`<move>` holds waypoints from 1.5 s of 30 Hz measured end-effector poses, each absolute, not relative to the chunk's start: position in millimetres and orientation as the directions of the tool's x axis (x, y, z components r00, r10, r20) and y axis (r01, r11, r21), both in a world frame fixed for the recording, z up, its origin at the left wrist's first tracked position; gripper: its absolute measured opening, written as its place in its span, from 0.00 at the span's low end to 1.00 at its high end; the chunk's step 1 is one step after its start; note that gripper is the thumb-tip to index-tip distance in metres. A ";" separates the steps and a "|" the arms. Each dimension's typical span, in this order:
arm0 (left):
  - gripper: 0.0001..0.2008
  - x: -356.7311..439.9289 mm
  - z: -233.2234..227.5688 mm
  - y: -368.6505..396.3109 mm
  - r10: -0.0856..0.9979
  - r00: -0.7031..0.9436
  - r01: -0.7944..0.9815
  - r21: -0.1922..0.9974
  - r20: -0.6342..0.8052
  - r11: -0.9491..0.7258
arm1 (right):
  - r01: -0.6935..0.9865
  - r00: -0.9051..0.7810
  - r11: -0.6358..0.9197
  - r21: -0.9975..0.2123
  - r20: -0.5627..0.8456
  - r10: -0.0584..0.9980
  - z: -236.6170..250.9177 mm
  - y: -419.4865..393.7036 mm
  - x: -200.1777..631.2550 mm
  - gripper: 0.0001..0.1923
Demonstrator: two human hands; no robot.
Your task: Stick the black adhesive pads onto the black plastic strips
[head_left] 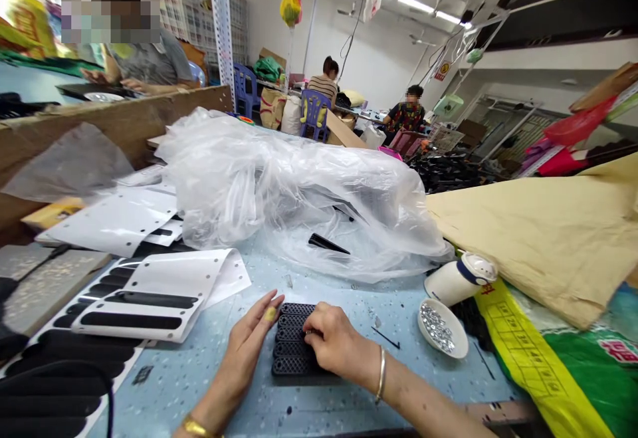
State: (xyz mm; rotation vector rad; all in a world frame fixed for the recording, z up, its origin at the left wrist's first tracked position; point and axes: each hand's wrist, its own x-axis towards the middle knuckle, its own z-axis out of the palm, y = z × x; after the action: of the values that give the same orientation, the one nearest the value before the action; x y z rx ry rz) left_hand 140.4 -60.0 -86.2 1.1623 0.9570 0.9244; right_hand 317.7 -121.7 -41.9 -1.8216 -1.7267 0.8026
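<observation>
Black mesh-patterned strips (pixel 288 348) lie side by side in a small block on the blue speckled table (pixel 199 385). My left hand (pixel 244 345) rests along their left side, fingers stretched out and together, with a yellow patch on the thumb. Over the right part of the block, my right hand (pixel 333 338) is closed in a pinch. A tiny bit of something shiny may show at its fingertips, but I cannot make out what. To the right, a white bowl (pixel 462 348) holds many small silvery metal pieces.
A white bottle (pixel 448 284) lies tilted behind the bowl. Clear plastic sheeting (pixel 299 165) heaps across the back, near a black piece (pixel 329 244). White sheets with black strips (pixel 134 318) cover the left. Brown paper (pixel 538 225) lies right. Other people sit farther off.
</observation>
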 end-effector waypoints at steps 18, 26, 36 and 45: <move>0.31 133.8 -70.2 -57.0 0.918 0.368 0.022 0.988 -0.149 0.152 | 0.767 0.110 0.006 -0.642 0.141 0.984 -48.1 -121.0 352.3 0.10; 0.17 135.9 -72.4 -43.4 0.823 0.486 0.381 0.776 0.294 -0.502 | 0.740 0.094 0.040 -0.672 0.161 0.982 -36.6 -129.2 355.0 0.08; 0.10 166.0 -73.5 -28.6 0.629 0.743 0.463 0.503 0.228 -0.729 | 0.800 0.110 -0.051 -0.598 0.063 0.992 -55.1 -117.3 366.0 0.07; 0.13 170.5 -68.0 -32.4 0.634 0.745 0.429 0.576 0.209 -0.695 | 0.781 0.171 -0.110 -0.615 0.042 0.984 -63.5 -117.4 363.0 0.08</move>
State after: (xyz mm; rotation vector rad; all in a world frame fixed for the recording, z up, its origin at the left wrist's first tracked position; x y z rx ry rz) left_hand 170.5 -32.4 -68.0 2.4406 0.8033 0.5441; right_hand 363.0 -117.4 -63.5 -1.9461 -1.6608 0.5260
